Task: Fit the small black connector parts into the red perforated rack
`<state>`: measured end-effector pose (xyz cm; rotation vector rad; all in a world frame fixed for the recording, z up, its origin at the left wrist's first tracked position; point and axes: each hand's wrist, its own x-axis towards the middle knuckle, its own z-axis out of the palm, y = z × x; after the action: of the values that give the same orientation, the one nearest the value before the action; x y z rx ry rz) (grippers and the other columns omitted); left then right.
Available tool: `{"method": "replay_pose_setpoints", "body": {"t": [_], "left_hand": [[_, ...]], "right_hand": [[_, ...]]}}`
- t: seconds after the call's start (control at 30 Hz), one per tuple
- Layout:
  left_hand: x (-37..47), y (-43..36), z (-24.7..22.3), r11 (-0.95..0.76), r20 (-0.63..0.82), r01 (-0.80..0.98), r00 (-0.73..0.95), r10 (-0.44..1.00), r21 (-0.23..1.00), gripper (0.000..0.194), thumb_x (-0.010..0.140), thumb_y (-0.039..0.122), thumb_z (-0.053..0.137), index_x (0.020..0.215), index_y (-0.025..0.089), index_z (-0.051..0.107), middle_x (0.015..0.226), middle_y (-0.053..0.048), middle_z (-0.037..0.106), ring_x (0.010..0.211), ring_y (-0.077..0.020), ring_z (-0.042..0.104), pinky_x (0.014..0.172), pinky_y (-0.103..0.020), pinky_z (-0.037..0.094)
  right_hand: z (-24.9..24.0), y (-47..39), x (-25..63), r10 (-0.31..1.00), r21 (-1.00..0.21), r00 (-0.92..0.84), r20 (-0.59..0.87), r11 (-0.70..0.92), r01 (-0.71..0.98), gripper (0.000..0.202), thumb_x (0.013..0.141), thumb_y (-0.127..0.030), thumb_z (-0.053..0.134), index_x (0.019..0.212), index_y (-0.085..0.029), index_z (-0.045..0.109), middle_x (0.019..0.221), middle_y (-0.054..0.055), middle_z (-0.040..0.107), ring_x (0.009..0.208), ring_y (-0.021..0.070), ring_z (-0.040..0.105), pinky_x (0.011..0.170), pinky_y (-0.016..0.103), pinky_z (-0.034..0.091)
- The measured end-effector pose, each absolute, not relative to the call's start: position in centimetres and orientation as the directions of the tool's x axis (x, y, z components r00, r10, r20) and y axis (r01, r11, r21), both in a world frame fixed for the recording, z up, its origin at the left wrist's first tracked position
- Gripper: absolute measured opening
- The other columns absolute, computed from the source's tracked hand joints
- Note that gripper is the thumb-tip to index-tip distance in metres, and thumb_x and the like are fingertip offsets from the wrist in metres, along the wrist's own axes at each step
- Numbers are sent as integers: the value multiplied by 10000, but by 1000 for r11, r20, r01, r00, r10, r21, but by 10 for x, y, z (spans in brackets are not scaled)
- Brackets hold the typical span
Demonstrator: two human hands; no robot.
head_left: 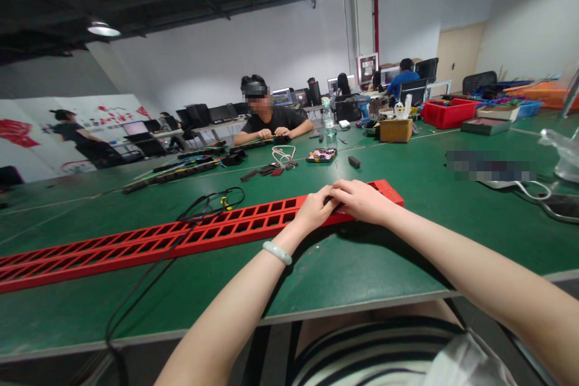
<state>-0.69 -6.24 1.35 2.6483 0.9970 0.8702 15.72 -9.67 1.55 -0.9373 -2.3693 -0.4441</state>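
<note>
Near its right end, both my hands meet over a long red slotted frame lying on the green table. My left hand has its fingers curled in towards the other hand. The fingers of my right hand bend over the same spot and touch the left fingertips. A small black piece shows between them; its kind is mostly hidden by the fingers. A black cable with a yellow tag crosses the frame left of my hands. Beyond them lies a small black block.
Dark flat pieces and a white cable, a patterned box and a bottle stand ahead. Cable bundles lie far left. A co-worker sits opposite. A cardboard box and red bin stand right.
</note>
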Motion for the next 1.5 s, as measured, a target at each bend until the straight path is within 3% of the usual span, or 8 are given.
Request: {"method": "replay_pose_setpoints", "body": {"t": [0.53, 0.83, 1.0, 1.17, 1.33, 1.5], "left_hand": [[-8, -62, 13, -760, 467, 532, 599, 650, 374, 289, 843, 392, 376, 927, 164, 532, 816, -17, 611, 725, -147, 575, 634, -234, 420], [-9, -61, 13, -760, 447, 526, 615, 650, 382, 310, 849, 396, 361, 987, 169, 521, 846, -18, 618, 743, -150, 581, 671, -237, 426], [-9, -63, 14, -770, 447, 545, 628, 637, 331, 360, 846, 388, 369, 1125, 182, 464, 910, -18, 621, 806, -155, 590, 697, -235, 435], [-9, -64, 14, -814, 460, 546, 682, 569, 197, 342, 849, 309, 368, 1153, 178, 454, 979, -36, 607, 860, -147, 575, 768, -247, 432], [-11, -62, 14, -858, 441, 512, 764, 470, 26, 239, 831, 205, 379, 986, 186, 559, 922, -30, 617, 802, -127, 562, 743, -243, 432], [-12, -61, 15, -865, 427, 501, 788, 445, -24, 224, 799, 173, 421, 960, 188, 576, 846, -24, 611, 754, -120, 543, 704, -233, 427]], "right_hand": [[15, -96, 159, 502, 151, -624, 599, 695, 703, 201, 819, -172, 443, 1010, -146, 501, 1034, 104, 536, 903, 188, 514, 719, 310, 402], [21, -100, 159, 573, 133, -601, 557, 653, 746, 274, 755, -190, 525, 1019, -131, 481, 1018, 111, 523, 871, 192, 518, 722, 307, 387], [30, -101, 169, 649, 116, -562, 514, 596, 794, 289, 729, -240, 544, 994, -137, 492, 956, 100, 532, 811, 198, 525, 693, 292, 375], [31, -90, 193, 755, 31, -456, 472, 502, 864, 303, 695, -277, 564, 959, -143, 504, 921, 95, 539, 763, 183, 531, 644, 261, 367], [22, -73, 220, 833, -183, -453, 317, 523, 833, 298, 633, -315, 595, 879, -157, 539, 765, 35, 567, 672, 139, 517, 569, 212, 363], [15, -69, 225, 868, -310, -424, 259, 491, 815, 320, 598, -314, 597, 878, -163, 558, 722, 7, 574, 614, 117, 498, 525, 199, 348]]}}
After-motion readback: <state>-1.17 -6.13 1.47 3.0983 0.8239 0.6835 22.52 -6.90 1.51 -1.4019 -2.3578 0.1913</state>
